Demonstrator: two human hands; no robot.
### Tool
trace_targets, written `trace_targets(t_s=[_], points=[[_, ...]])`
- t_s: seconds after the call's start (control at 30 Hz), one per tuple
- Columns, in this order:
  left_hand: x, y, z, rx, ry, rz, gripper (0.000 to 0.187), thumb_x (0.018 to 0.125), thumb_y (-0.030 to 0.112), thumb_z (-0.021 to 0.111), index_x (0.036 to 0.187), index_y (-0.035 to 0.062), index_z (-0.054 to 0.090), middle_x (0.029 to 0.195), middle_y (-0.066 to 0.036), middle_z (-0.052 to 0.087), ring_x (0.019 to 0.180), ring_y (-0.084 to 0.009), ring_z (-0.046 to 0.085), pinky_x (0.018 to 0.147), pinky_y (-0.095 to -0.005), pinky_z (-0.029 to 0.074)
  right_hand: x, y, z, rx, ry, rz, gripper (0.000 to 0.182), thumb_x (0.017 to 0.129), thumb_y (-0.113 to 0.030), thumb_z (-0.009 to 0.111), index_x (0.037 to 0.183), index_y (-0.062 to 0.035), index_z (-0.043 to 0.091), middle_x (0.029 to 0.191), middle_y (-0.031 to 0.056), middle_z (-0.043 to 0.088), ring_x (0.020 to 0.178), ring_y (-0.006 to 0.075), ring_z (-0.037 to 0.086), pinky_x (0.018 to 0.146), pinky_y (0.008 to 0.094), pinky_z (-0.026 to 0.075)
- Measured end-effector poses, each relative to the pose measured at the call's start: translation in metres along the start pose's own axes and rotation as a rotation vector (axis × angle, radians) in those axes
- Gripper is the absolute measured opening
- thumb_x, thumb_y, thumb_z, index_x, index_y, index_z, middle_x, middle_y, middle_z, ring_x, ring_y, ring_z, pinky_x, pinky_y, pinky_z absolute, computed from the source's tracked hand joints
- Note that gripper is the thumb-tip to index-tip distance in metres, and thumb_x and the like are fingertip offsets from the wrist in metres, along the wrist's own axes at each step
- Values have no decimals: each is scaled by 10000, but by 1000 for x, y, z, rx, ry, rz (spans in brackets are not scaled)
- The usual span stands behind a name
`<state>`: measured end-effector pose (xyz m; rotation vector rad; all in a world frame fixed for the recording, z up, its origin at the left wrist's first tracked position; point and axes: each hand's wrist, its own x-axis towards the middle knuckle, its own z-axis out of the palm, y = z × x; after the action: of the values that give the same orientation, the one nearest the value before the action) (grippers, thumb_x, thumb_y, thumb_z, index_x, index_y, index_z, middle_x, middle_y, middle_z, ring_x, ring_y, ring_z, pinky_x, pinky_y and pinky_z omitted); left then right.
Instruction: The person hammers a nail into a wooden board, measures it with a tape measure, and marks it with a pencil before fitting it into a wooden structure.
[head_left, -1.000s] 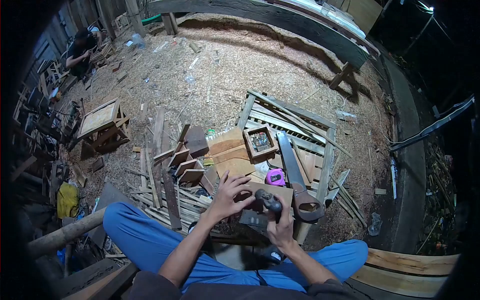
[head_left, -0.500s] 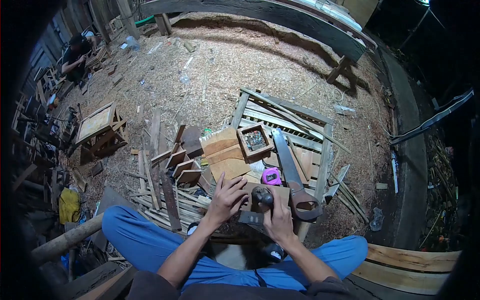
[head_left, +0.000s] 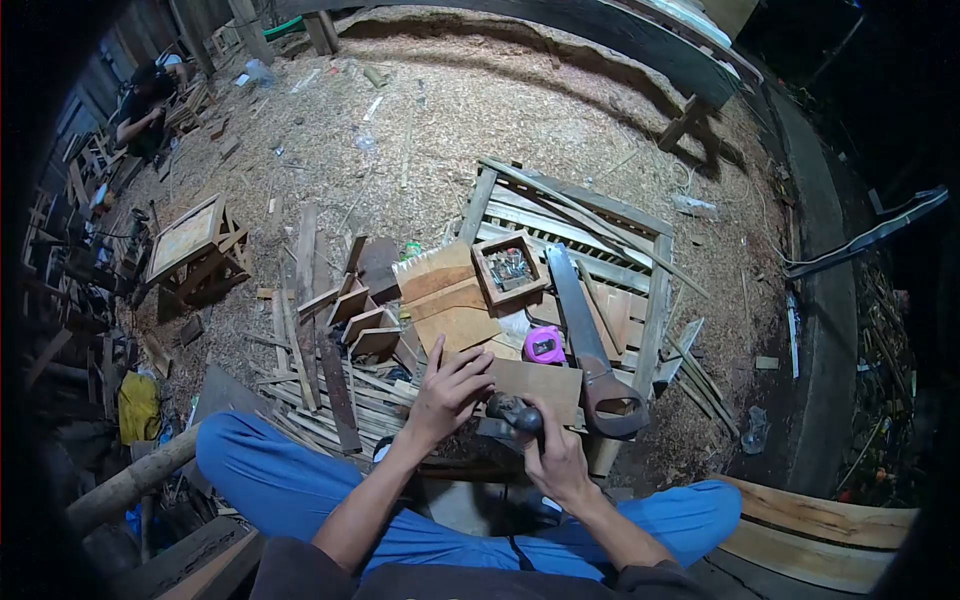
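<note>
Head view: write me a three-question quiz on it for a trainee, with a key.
1. Multiple choice: What colour is the tape measure?
A) Yellow
B) Pink
C) Green

2. True or false: The right hand holds the dark-headed tool.

3. Fill in the blank: In the picture, the open wooden box with small metal pieces in it lies to the ____ of the handsaw.

Key: 1 B; 2 true; 3 left

bright pink tape measure (head_left: 544, 345), plain blue trousers (head_left: 290, 475), yellow bag (head_left: 138, 407)
</note>
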<state>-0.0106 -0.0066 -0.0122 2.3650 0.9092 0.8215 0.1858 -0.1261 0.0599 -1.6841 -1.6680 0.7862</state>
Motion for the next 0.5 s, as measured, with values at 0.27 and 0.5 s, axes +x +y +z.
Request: trace_targets(t_s=[0.27, 0.5], points=[[0, -1, 8, 33, 66, 28, 232, 877, 80, 765, 1103, 78, 715, 1336, -73, 715, 1335, -279, 621, 1250, -651, 273, 9, -11, -3, -74, -27, -19, 573, 939, -42, 678, 1473, -64, 470, 1101, 261, 715, 943, 456, 725, 770, 523, 585], [1, 6, 8, 148, 55, 32, 369, 889, 142, 767, 1243, 67, 691, 1353, -61, 693, 1301, -262, 627, 1231, -657, 303, 10, -13, -3, -59, -40, -71, 622, 891, 10, 663, 1476, -65, 465, 1175, 249, 706, 1004, 458, 710, 824, 527, 588]])
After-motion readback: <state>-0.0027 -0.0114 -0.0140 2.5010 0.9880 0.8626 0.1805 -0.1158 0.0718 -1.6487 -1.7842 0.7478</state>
